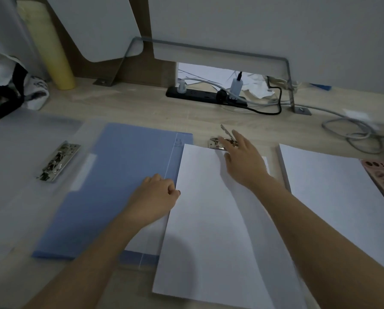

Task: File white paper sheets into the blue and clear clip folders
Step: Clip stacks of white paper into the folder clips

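Blue folder [110, 186] lies open mid-desk [142, 108], white sheet [209, 230] on its right half. Left hand [155, 197], fingers curled, sits at sheet's left edge; grip unclear. Right hand [244, 161], fingers straight, touches raised metal clip [217, 144] at sheet's top edge. Clear folder [19, 152] toward desk's left edge; paper stack [333, 186] toward right edge.

You are viewing two clip folders: one open blue plastic folder [119, 186] and one clear translucent plastic folder [19, 163]. Two silver metal clips are showing: the flat clip [58, 162] and the raised clip [220, 143]. One loose white paper sheet [209, 230] and one white paper stack [333, 192] are lying alongside. Two hands are reaching in, your left hand [155, 199] and right hand [242, 166]. One black power strip [200, 94] is sitting behind.
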